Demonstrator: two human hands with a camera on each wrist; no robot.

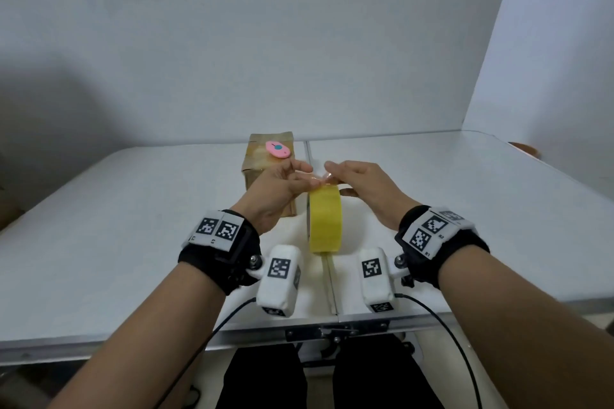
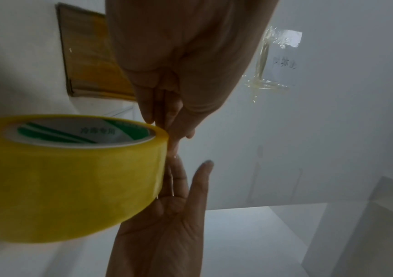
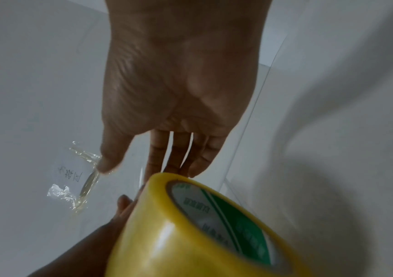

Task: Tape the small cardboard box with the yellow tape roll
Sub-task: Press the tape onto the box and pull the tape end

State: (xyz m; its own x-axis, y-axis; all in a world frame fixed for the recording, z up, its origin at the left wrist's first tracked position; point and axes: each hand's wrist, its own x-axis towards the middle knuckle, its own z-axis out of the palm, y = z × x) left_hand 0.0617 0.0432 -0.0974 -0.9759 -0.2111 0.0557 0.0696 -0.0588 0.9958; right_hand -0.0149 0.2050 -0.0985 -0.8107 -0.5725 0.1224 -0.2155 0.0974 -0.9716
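The yellow tape roll [image 1: 325,221] stands on its edge on the white table [image 1: 133,226], right in front of me. My left hand [image 1: 307,174] pinches at the tape's loose end on top of the roll [image 2: 67,178]; its thumb and fingers [image 2: 157,112] are pressed together. My right hand [image 1: 332,173] meets it from the other side, with straight fingers [image 3: 176,159] resting on the roll's top [image 3: 190,234] and the thumb held apart. The small cardboard box [image 1: 262,163] stands just behind my left hand, partly hidden by it, and shows as the box [image 2: 88,56] in the left wrist view.
A pink cutter [image 1: 278,149] lies on top of the box. Crumpled clear tape [image 2: 268,61] and a paper label are stuck on the wall behind. The table has a centre seam [image 1: 307,149]. A brown object [image 1: 525,148] sits at the far right edge.
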